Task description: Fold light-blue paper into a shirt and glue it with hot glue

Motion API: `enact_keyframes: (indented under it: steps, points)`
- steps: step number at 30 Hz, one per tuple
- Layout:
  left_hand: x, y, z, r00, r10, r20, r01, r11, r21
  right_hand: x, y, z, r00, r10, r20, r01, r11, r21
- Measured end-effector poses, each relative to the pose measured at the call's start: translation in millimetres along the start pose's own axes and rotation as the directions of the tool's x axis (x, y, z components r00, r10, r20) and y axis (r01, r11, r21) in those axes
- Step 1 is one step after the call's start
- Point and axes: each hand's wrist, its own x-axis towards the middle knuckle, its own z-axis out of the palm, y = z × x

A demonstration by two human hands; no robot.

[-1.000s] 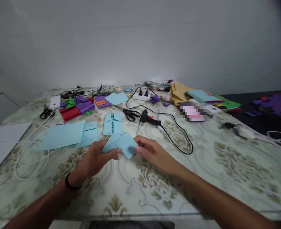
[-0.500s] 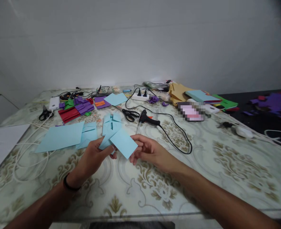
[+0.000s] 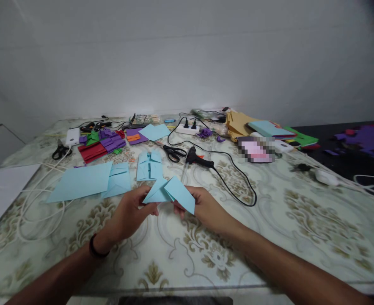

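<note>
Pale wall (image 3: 187,67) stands behind a table (image 3: 180,258) spread with a floral-patterned covering. At its left edge lies a white sheet (image 3: 6,190); next come black-handled scissors (image 3: 60,151), a white device (image 3: 73,137) and a large blue sheet (image 3: 83,182), with red paper (image 3: 93,151) and purple paper (image 3: 111,143) beyond it. Near the middle, the left hand (image 3: 130,212), a dark band at its wrist, pinches one end of the light-blue folded paper (image 3: 180,192), held above the table between both hands. A slotted blue piece (image 3: 157,169) lies just behind. The right hand (image 3: 207,207) has its fingers closed around the other end. Farther right sit black scissors (image 3: 173,155), a power strip (image 3: 187,130), a black glue gun (image 3: 202,162), a pixelated object (image 3: 256,150) and yellow paper (image 3: 239,124). Purple pieces (image 3: 364,137), blurred, rest on a dark surface (image 3: 339,165) at far right.
</note>
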Motion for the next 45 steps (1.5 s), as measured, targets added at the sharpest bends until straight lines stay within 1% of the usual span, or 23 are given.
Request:
enact_keyframes:
  steps: [3, 5, 7, 8, 10, 12, 15, 17, 19, 21, 22, 24, 27, 29, 31, 34, 37, 41, 45]
  points:
    - [1, -5, -2.1, 0.995, -0.042, -0.095, 0.042, 0.999, -0.002, -1, -3, 1, 1.0, -0.009, -0.013, 0.009, 1.0, 0.006]
    - [1, -7, -2.3, 0.992, -0.088, -0.089, 0.088, 0.996, -0.013, -2, -6, 2, 0.999, -0.025, -0.038, 0.025, 1.0, 0.001]
    - [3, -9, -1.2, 0.989, -0.146, -0.017, 0.145, 0.989, -0.042, -3, -9, 3, 0.997, -0.036, -0.069, 0.036, 0.999, -0.007]
    - [3, -10, -0.4, 0.983, -0.182, 0.033, 0.185, 0.979, -0.087, -3, -10, 3, 0.995, -0.043, -0.085, 0.042, 0.999, -0.009]
    - [5, -10, 1.5, 0.966, -0.219, 0.137, 0.246, 0.939, -0.24, -3, -10, 3, 0.991, -0.064, -0.114, 0.064, 0.998, -0.005]
    - [5, -10, 2.8, 0.961, -0.186, 0.206, 0.255, 0.883, -0.394, -2, -10, 2, 0.989, -0.086, -0.124, 0.087, 0.996, 0.004]
    - [3, -7, 3.9, 0.973, -0.044, 0.227, 0.16, 0.835, -0.526, -2, -11, 2, 0.99, -0.094, -0.107, 0.096, 0.995, 0.009]
    - [2, -4, 4.4, 0.978, 0.011, 0.206, 0.111, 0.812, -0.573, -3, -12, 2, 0.993, -0.089, -0.079, 0.09, 0.996, 0.004]
    - [0, -2, 4.7, 0.989, 0.021, 0.145, 0.069, 0.806, -0.588, -5, -14, 2, 0.995, -0.09, -0.045, 0.09, 0.996, -0.004]
    - [-1, -1, 4.3, 0.997, 0.017, 0.081, 0.034, 0.812, -0.583, -7, -14, 2, 0.994, -0.106, -0.008, 0.105, 0.994, -0.017]
    - [-1, 0, 3.9, 0.998, 0.018, 0.068, 0.025, 0.817, -0.577, -8, -14, 1, 0.993, -0.116, 0.012, 0.116, 0.993, -0.023]
    - [-3, 1, 2.9, 0.997, 0.02, 0.079, 0.029, 0.827, -0.562, -10, -14, 1, 0.989, -0.135, 0.052, 0.137, 0.99, -0.034]
    - [-5, 3, 2.4, 0.997, 0.016, 0.082, 0.024, 0.886, -0.464, -10, -16, 1, 0.981, -0.157, 0.11, 0.163, 0.986, -0.044]
    - [-7, 6, 3.3, 0.999, 0.013, 0.051, 0.006, 0.932, -0.362, -10, -17, 3, 0.978, -0.167, 0.123, 0.173, 0.984, -0.047]
    - [-8, 11, 5.1, 1.0, 0.007, 0.015, -0.003, 0.966, -0.258, -10, -19, 5, 0.977, -0.184, 0.108, 0.191, 0.98, -0.054]
    - [-10, 17, 7.9, 1.0, -0.006, -0.014, 0.004, 0.988, -0.157, -10, -19, 8, 0.97, -0.233, 0.074, 0.239, 0.966, -0.097]
    - [-10, 18, 10.7, 0.999, 0.03, -0.033, -0.033, 0.995, -0.099, -10, -16, 10, 0.969, -0.241, 0.046, 0.245, 0.961, -0.126]
    - [-10, 13, 14.9, 0.996, 0.086, -0.029, -0.089, 0.991, -0.098, -12, -10, 15, 0.977, -0.21, 0.03, 0.212, 0.972, -0.106]
    - [-11, 11, 18.9, 0.994, 0.107, -0.03, -0.11, 0.988, -0.11, -14, -9, 22, 0.975, -0.221, -0.022, 0.218, 0.971, -0.101]
